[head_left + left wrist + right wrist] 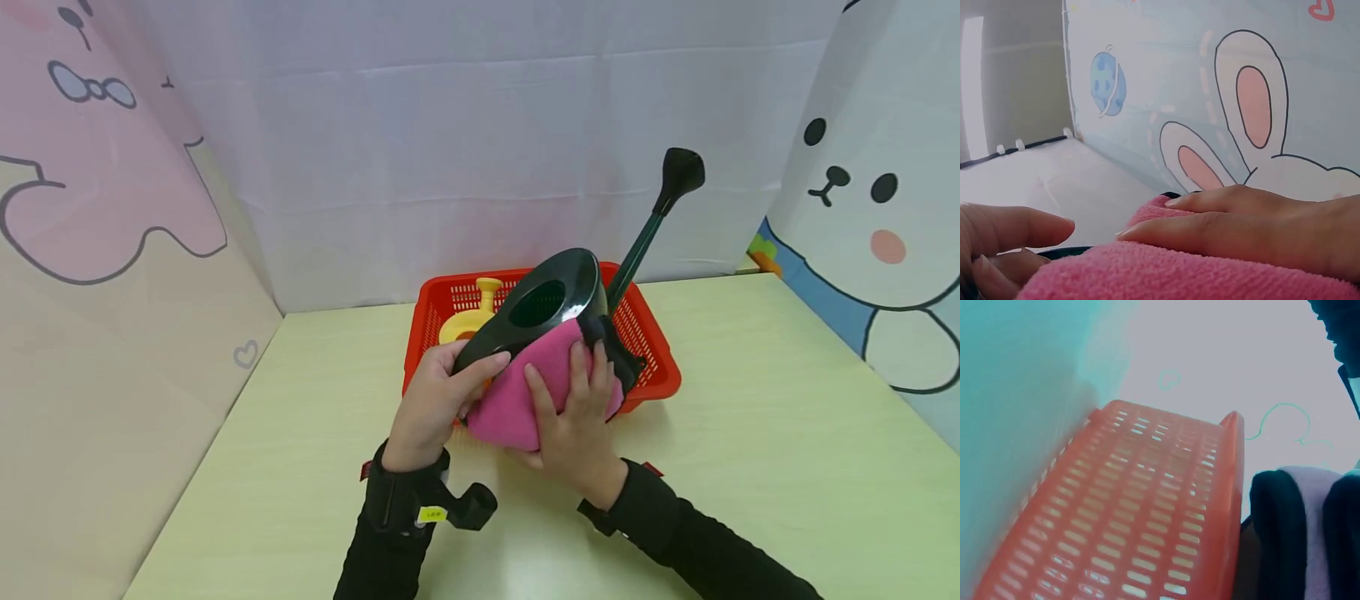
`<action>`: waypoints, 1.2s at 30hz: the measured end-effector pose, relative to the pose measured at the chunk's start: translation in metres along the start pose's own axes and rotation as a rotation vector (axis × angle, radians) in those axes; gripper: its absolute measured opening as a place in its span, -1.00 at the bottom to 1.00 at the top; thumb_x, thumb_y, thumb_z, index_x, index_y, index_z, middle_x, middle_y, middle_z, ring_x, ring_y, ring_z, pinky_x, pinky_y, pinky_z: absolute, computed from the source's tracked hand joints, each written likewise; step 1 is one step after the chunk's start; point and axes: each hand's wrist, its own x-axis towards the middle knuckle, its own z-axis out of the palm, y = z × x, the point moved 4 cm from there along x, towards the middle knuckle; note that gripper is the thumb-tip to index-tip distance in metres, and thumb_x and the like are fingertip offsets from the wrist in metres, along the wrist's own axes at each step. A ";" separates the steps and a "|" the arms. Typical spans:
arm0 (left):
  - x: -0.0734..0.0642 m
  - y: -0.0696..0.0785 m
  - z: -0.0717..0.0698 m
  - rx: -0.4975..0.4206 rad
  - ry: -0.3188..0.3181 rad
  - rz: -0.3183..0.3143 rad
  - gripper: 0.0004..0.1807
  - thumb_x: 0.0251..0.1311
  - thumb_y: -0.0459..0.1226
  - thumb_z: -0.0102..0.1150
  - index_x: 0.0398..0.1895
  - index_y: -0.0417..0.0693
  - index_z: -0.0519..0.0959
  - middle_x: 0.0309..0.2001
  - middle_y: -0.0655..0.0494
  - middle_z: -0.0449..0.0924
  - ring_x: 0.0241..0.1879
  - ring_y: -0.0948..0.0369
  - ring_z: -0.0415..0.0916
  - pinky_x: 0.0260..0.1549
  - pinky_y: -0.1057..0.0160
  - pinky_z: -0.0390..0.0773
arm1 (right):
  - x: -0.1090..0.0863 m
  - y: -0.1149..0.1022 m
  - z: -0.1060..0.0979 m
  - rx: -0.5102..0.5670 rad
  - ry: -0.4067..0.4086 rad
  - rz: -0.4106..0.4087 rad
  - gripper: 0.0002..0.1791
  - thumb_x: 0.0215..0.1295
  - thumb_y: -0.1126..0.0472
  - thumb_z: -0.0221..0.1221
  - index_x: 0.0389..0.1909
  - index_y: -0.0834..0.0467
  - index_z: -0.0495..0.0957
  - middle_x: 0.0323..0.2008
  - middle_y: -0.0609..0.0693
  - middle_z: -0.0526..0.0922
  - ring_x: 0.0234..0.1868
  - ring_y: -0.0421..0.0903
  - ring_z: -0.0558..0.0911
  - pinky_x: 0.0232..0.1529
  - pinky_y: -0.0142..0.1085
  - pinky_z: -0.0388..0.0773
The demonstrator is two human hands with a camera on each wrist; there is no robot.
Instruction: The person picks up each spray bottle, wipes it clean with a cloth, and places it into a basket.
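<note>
A dark green watering can (577, 279), with a long spout and black rose, is tilted over the red basket in the head view. My left hand (431, 404) grips the handle end, thumb on top. A pink cloth (517, 396) with dark edging lies against the can's near side. Spread over it are the fingers of my right hand (577, 425), holding the cloth against the can, with the thumb low by its edge. In the left wrist view, fingers of the right hand (1235, 231) lie along the fluffy cloth (1147, 275). Part of the can is hidden behind the cloth.
The red slotted basket (660, 367) stands on the pale table (750, 433) near the back wall. A yellow toy-like item (467, 323) with a knobbed stem sits inside it. Cartoon-printed sheets (480, 142) enclose the table at the back and sides.
</note>
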 end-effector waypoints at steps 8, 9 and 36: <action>-0.001 0.003 -0.004 0.008 0.010 0.008 -0.89 0.20 -0.28 0.06 -0.36 -0.14 0.40 -0.71 0.16 0.22 -0.69 0.25 0.16 -0.60 0.36 0.22 | 0.012 0.027 -0.007 0.156 0.072 -0.041 -0.33 0.11 -0.27 0.03 0.17 0.03 0.28 0.24 0.24 0.15 0.33 0.22 0.08 0.20 -0.01 0.28; -0.002 0.004 -0.004 0.014 0.011 0.005 -0.89 0.19 -0.27 0.07 -0.37 -0.14 0.41 -0.71 0.16 0.21 -0.69 0.24 0.15 -0.59 0.34 0.22 | 0.013 0.033 -0.008 0.208 0.095 -0.014 -0.30 0.09 -0.28 0.05 0.18 0.02 0.27 0.27 0.22 0.13 0.33 0.21 0.10 0.23 -0.09 0.28; 0.017 0.004 -0.003 -0.092 0.134 0.177 -0.80 0.18 -0.30 0.08 -0.58 -0.11 0.40 -0.76 0.15 0.18 -0.74 0.24 0.08 -0.69 0.37 0.15 | 0.031 0.124 -0.061 0.725 0.194 0.592 -0.37 -0.21 0.43 0.20 -0.01 0.48 0.24 -0.05 -0.21 0.52 -0.02 -0.18 0.48 -0.03 -0.43 0.41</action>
